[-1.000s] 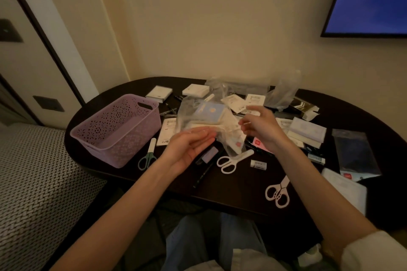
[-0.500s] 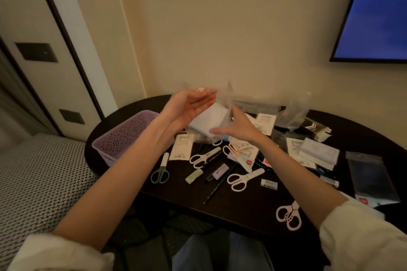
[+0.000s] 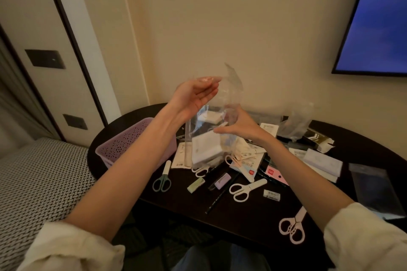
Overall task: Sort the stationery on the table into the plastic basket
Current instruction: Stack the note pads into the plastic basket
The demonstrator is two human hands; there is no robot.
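Note:
I hold a clear plastic bag [image 3: 229,94] up above the dark table [image 3: 248,220]. My left hand [image 3: 193,97] pinches the bag's top edge at its fingertips. My right hand [image 3: 240,125] grips the bag lower down on its right side. A white pad [image 3: 206,149] sits in the bottom of the bag. The lilac plastic basket [image 3: 121,149] stands at the table's left end, partly hidden by my left forearm. On the table lie green scissors [image 3: 163,180], white scissors [image 3: 245,189] and pink scissors [image 3: 293,227].
Small erasers, green [image 3: 196,185], purple [image 3: 222,180] and white [image 3: 272,194], lie beside a black pencil [image 3: 220,198]. Notepads [image 3: 323,159], labels and empty wrappers crowd the far middle and right. A dark packet [image 3: 372,187] lies at the right edge. A bed [image 3: 33,182] adjoins on the left.
Both hands have lifted the bag from the table to well above it. The left hand went higher, and the white pad has slid down to the bag's bottom.

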